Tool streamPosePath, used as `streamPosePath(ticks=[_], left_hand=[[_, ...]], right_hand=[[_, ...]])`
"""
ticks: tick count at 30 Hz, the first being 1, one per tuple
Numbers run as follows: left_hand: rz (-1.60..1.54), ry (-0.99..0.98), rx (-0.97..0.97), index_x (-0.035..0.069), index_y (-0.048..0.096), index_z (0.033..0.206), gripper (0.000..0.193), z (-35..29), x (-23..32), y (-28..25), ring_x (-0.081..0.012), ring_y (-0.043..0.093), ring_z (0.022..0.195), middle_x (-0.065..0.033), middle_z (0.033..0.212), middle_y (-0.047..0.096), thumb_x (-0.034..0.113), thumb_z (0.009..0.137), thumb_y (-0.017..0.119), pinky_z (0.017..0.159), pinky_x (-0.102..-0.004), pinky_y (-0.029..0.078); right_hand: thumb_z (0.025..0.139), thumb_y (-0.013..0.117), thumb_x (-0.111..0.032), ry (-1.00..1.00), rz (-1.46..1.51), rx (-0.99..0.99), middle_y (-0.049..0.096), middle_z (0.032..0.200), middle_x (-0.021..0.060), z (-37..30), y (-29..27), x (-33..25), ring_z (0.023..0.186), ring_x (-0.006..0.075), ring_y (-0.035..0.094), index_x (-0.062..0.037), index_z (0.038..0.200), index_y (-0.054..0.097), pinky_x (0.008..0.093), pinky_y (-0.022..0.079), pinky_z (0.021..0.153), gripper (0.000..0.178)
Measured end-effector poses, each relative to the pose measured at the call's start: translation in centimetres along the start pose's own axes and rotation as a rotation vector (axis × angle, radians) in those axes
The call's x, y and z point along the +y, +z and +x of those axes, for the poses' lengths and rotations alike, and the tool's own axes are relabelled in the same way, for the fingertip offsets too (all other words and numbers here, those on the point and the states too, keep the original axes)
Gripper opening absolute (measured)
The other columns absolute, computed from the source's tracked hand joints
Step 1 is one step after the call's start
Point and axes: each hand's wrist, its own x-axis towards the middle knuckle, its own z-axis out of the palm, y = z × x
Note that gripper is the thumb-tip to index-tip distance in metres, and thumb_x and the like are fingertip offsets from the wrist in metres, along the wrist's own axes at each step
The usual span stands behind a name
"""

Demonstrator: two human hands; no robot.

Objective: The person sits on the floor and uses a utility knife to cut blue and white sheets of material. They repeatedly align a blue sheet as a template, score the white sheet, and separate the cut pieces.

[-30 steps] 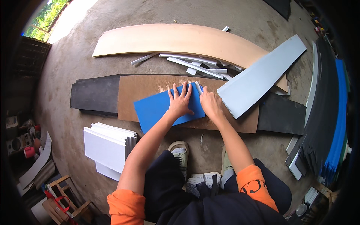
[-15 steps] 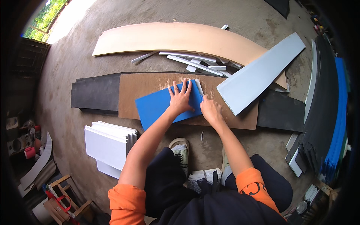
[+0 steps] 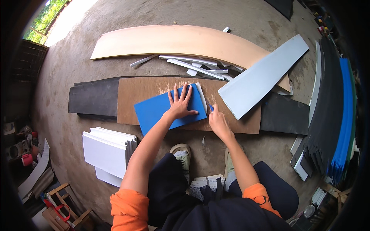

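Observation:
My left hand presses flat on a blue rectangular foam-like panel, its fingers spread. That panel lies aslant on a brown board with scuffed patches. A white strip shows along the panel's right edge. Just right of that edge, my right hand is closed around a slim blue utility knife, apart from the panel. Most of the knife is hidden in the fist, and its blade is too small to make out.
Black sheets lie under the brown board. A pale blue-grey panel overlaps its right end. Beyond lie a long beige board and white offcuts. White panels are stacked left of my feet; black and blue sheets stand right.
My right hand and the knife have moved toward me and right, off the panel's edge. More of the white strip shows there. My left hand stays spread on the panel.

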Motion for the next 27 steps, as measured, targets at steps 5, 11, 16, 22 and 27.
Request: streamPosePath(ticks=[5, 11, 16, 22, 27], left_hand=[[-0.002, 0.007, 0.054, 0.016, 0.006, 0.141, 0.111, 0.0, 0.3, 0.5, -0.0426, -0.014, 0.13, -0.0086, 0.146, -0.005, 0.068, 0.059, 0.06, 0.095, -0.0653, -0.007], [-0.011, 0.015, 0.061, 0.016, 0.006, 0.141, 0.109, -0.1, 0.5, 0.3, -0.0416, -0.014, 0.13, -0.0087, 0.146, -0.004, 0.067, 0.06, 0.06, 0.096, -0.0636, -0.008], [-0.027, -0.002, 0.06, 0.017, 0.006, 0.141, 0.109, 0.0, 0.4, 0.3, -0.0411, -0.015, 0.13, -0.0077, 0.147, -0.005, 0.066, 0.06, 0.06, 0.096, -0.0633, -0.008], [-0.002, -0.028, 0.039, 0.02, 0.004, 0.141, 0.109, 0.0, 0.3, 0.1, -0.0403, -0.015, 0.13, -0.0073, 0.147, -0.006, 0.067, 0.06, 0.059, 0.097, -0.0625, -0.008], [0.005, -0.02, 0.055, 0.021, 0.003, 0.141, 0.106, 0.0, 0.4, 0.3, -0.0403, -0.015, 0.13, -0.0074, 0.147, -0.005, 0.068, 0.063, 0.056, 0.097, -0.0623, -0.009]], right_hand=[[0.089, 0.037, -0.021, -0.033, -0.1, -0.006, 0.059, 0.071, 0.0267, 7.3, 1.8, -1.0, 0.07, 0.0411, 0.059, 0.0049, 0.099, 0.039, 0.0487, 0.048, 0.06, 0.027], [0.089, 0.039, -0.022, -0.056, -0.405, -0.004, 0.063, 0.077, 0.0215, 9.7, 3.2, -2.0, 0.075, 0.0348, 0.063, 0.0019, 0.095, 0.048, 0.0437, 0.051, 0.064, 0.026], [0.088, 0.038, -0.021, -0.029, -0.407, -0.077, 0.062, 0.082, 0.0237, 10.3, 2.8, -2.2, 0.08, 0.0371, 0.062, 0.0016, 0.095, 0.05, 0.0476, 0.048, 0.071, 0.027], [0.084, 0.041, -0.016, -0.06, -0.428, -0.065, 0.063, 0.082, 0.0218, 9.6, 2.0, -3.5, 0.081, 0.0338, 0.063, 0.0038, 0.098, 0.052, 0.0443, 0.049, 0.071, 0.026], [0.084, 0.041, -0.015, -0.009, -0.411, -0.052, 0.063, 0.085, 0.0223, 9.7, 2.8, -3.4, 0.084, 0.0339, 0.062, 0.0043, 0.099, 0.052, 0.0444, 0.048, 0.073, 0.027]])
